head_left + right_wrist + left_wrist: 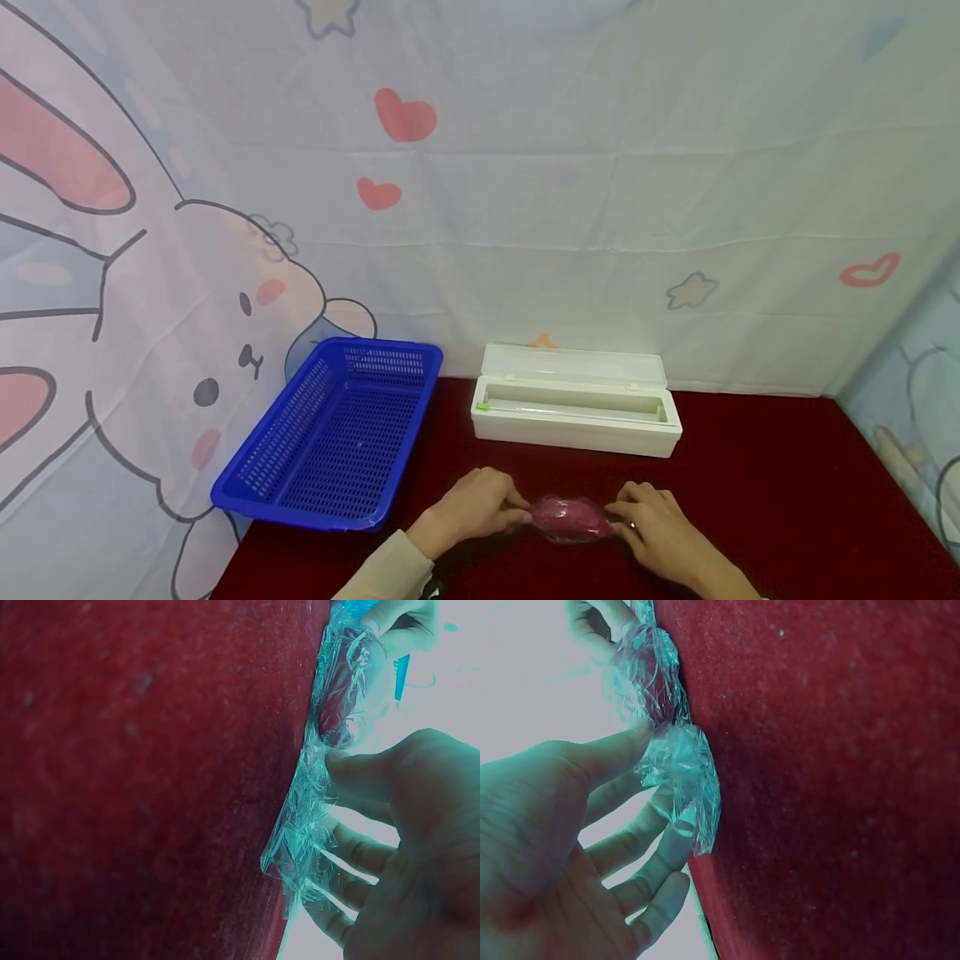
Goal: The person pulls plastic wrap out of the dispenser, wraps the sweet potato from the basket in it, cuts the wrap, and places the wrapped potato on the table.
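A reddish-pink oblong item [572, 518] lies wrapped in crinkled clear cling film, low in the middle of the head view; what kind of item it is I cannot tell. My left hand [480, 505] pinches the gathered film at its left end between thumb and forefinger. At the opposite end, my right hand [660, 531] pinches the film in the same way. In the left wrist view, loose film [682, 776] hangs over the other fingers of that hand. A longer tail of film [300, 832] trails past the right hand's fingers in the right wrist view.
Behind the hands stands a white cling film dispenser [573, 437], its clear lid raised and a roll inside. A blue plastic basket [417, 433] sits at the left on the dark red tabletop [757, 483]. A cartoon-printed cloth [525, 208] hangs along the back.
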A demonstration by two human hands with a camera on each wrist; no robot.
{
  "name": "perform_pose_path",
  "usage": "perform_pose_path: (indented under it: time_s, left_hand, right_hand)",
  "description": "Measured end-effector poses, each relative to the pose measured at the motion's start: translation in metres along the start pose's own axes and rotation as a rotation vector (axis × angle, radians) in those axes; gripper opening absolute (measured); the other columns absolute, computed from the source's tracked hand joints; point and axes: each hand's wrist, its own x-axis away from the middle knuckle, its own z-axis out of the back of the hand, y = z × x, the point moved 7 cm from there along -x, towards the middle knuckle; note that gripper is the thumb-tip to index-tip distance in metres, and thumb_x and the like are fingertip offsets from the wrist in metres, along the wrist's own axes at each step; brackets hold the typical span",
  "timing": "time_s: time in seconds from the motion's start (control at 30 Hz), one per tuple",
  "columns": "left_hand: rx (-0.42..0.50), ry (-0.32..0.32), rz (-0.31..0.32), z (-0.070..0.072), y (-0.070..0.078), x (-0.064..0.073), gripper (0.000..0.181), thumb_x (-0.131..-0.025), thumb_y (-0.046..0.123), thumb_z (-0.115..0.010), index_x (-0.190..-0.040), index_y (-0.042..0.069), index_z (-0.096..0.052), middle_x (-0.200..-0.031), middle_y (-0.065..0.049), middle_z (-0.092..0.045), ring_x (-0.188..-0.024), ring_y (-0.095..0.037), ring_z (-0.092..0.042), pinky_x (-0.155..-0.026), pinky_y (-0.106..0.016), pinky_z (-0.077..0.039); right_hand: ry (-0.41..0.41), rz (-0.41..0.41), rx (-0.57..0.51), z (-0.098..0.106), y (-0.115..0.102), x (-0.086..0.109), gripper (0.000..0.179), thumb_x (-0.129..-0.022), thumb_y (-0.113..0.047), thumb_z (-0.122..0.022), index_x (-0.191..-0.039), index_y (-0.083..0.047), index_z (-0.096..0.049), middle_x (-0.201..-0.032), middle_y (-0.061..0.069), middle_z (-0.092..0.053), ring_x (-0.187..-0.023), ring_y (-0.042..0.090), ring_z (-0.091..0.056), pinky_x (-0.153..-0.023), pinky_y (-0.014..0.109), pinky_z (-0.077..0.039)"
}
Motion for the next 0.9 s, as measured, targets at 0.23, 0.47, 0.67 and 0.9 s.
perform_pose_path:
  time_s: [0.23,0.47,0.67,0.9]
  left_hand:
    - [-0.001,-0.068,0.001,-0.004,0.003,0.001,0.018,-0.096,0.033,-0.081,-0.110,0.023,-0.086,-0.099,0.016,-0.077,-0.082,0.008,-0.060,-0.071,-0.012,-0.050]
    - [-0.082,-0.035,-0.082,-0.005,0.006,-0.003,0.011,-0.095,0.029,-0.082,-0.104,0.026,-0.087,-0.090,0.017,-0.075,-0.078,0.009,-0.059,-0.069,-0.009,-0.046]
    - [-0.183,0.034,-0.128,-0.001,0.007,-0.004,0.009,-0.094,0.031,-0.083,-0.101,0.031,-0.088,-0.086,0.019,-0.075,-0.074,0.011,-0.058,-0.069,-0.008,-0.046]
    - [-0.275,0.133,-0.150,0.009,0.008,-0.007,0.008,-0.092,0.032,-0.085,-0.099,0.030,-0.088,-0.085,0.016,-0.076,-0.070,0.005,-0.059,-0.061,-0.012,-0.038]
  right_hand:
    - [-0.015,-0.003,-0.048,-0.001,0.000,0.001,0.010,-0.095,-0.017,-0.078,-0.102,-0.023,-0.082,-0.103,-0.018,-0.061,-0.098,0.007,-0.056,-0.086,0.043,-0.046]
    - [-0.027,0.008,-0.076,-0.001,-0.001,0.001,0.010,-0.097,-0.019,-0.077,-0.093,-0.027,-0.079,-0.100,-0.019,-0.062,-0.097,0.005,-0.054,-0.085,0.039,-0.044]
    - [0.000,0.013,-0.065,0.000,-0.002,0.000,0.019,-0.100,-0.014,-0.072,-0.092,-0.031,-0.068,-0.094,-0.023,-0.060,-0.094,0.004,-0.055,-0.087,0.043,-0.045]
    - [0.097,0.008,-0.053,0.008,-0.003,-0.001,0.023,-0.098,-0.010,-0.074,-0.094,-0.030,-0.063,-0.090,-0.025,-0.059,-0.093,0.001,-0.058,-0.092,0.048,-0.046]
